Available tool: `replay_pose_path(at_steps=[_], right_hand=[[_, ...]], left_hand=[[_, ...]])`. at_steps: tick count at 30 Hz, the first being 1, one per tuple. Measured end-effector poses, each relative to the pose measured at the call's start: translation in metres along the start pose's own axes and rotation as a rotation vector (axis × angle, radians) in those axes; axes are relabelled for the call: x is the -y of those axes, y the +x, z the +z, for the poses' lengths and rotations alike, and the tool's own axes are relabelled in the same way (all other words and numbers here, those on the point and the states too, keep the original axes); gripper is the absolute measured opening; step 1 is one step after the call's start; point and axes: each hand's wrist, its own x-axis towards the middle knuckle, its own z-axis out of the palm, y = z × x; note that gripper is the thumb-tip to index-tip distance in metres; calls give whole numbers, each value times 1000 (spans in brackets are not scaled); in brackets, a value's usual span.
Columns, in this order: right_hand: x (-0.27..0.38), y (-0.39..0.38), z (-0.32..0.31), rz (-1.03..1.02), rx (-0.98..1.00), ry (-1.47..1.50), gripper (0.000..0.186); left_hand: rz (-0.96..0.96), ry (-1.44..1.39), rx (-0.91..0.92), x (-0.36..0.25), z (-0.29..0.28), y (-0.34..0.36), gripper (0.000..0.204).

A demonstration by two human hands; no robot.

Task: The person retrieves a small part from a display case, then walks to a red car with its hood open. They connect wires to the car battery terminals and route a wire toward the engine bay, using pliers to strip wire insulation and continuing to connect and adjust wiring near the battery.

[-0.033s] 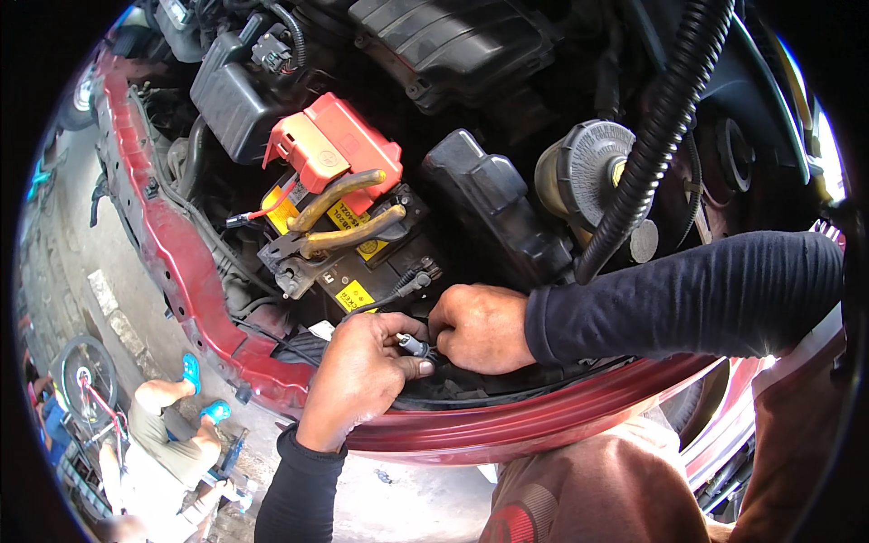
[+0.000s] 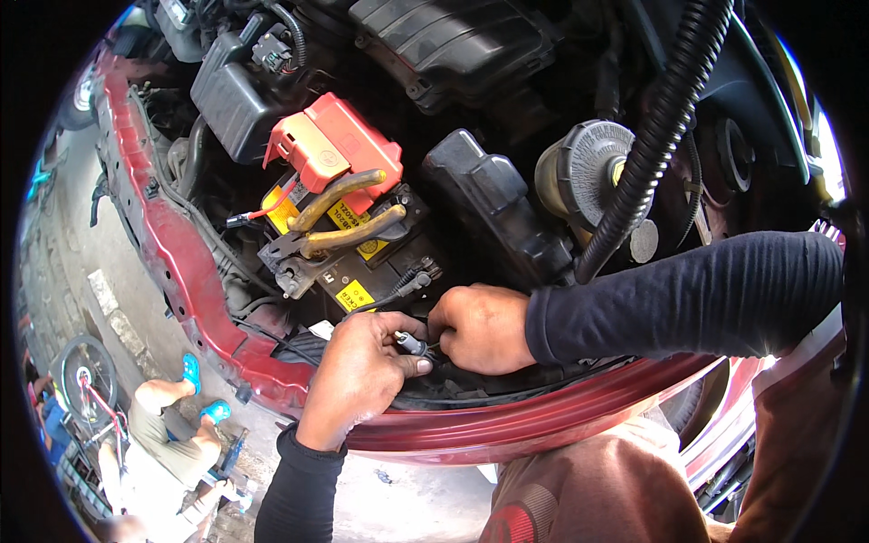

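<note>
Over the car's front edge, my left hand (image 2: 362, 371) pinches a small grey cylindrical part (image 2: 409, 344), like a connector, between thumb and fingers. My right hand (image 2: 475, 330) is closed just beside it, its fingertips hidden near that part; I cannot make out what they hold. Above both hands sits a black battery (image 2: 339, 276) with yellow labels and a red plastic cover (image 2: 330, 145) on top. Pliers (image 2: 348, 231) with worn yellow handles lie on the battery. A dark cable with a terminal (image 2: 416, 281) lies just above my hands.
A black box (image 2: 489, 208), a round-capped reservoir (image 2: 575, 167) and a corrugated hose (image 2: 661, 136) fill the bay's right side. The red body edge (image 2: 507, 425) runs below my hands. On the pavement at lower left, another person (image 2: 158, 439) in blue clogs sits beside a bicycle (image 2: 86, 380).
</note>
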Motion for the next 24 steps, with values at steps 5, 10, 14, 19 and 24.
replay_pose_path(at_steps=[5,10,14,19,24], right_hand=[[-10,-4,2,-50,106,-245,38],[-20,-4,7,-200,5,-305,55],[-20,-8,11,-331,-115,-372,55],[-10,-19,8,-521,-167,-521,43],[3,-21,8,-393,-86,-555,35]], left_hand=[[54,-135,7,2,2,2,31],[0,-166,-5,-1,1,-1,26],[-44,-145,6,-3,-2,-5,23],[29,-146,14,2,-5,-7,23],[5,-87,36,5,-10,-10,25]])
